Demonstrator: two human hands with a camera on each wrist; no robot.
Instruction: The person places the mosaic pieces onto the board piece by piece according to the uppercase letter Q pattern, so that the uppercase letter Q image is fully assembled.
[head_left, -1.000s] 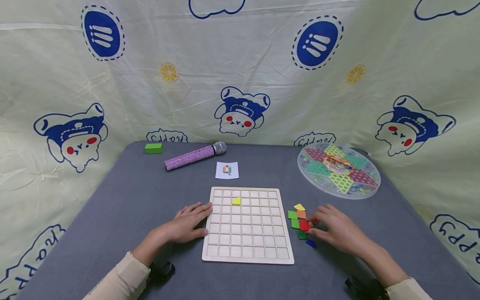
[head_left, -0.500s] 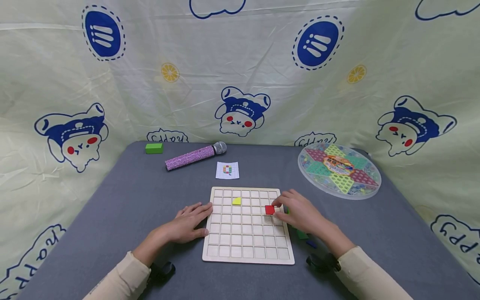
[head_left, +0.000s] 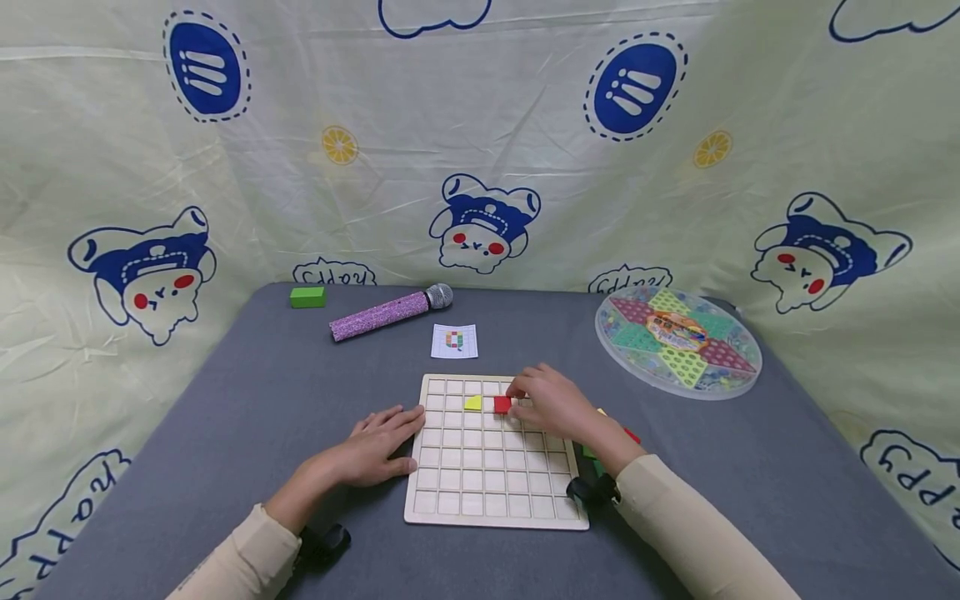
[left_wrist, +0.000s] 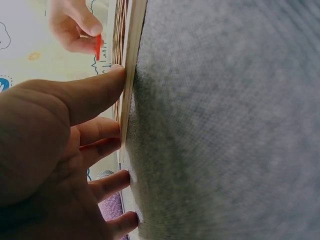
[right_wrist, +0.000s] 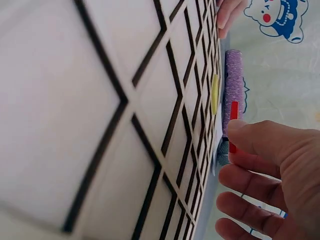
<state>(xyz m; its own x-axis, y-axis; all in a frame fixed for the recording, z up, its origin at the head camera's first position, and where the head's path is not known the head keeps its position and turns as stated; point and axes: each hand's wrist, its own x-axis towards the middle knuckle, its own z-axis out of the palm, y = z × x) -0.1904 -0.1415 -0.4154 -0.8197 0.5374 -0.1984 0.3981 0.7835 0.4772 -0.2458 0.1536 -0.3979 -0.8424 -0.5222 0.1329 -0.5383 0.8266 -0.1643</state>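
Note:
A pale wooden grid board (head_left: 472,482) lies flat on the table. My left hand (head_left: 375,447) rests at its left edge, fingers spread; in the left wrist view the thumb and fingertips touch the board's side. Over the upper part of the board, my right hand (head_left: 555,404) pinches a red square tile (head_left: 502,405) between thumb and finger. The right wrist view shows that red tile (right_wrist: 234,112) held clear of the board's surface. One yellow tile (head_left: 472,403) with a slanted side sits in a cell near the top, left of the red tile.
Loose tiles, among them a green one (head_left: 588,452), lie right of the board, partly hidden by my right forearm. Beyond the board are a small pattern card (head_left: 454,342), a purple glittery microphone (head_left: 382,315), a green block (head_left: 307,297) and a round Chinese checkers set (head_left: 678,342).
My right hand has picked up the red tile from the loose tiles and carried it left across the board, near the yellow tile. The left hand has stayed at the board's edge.

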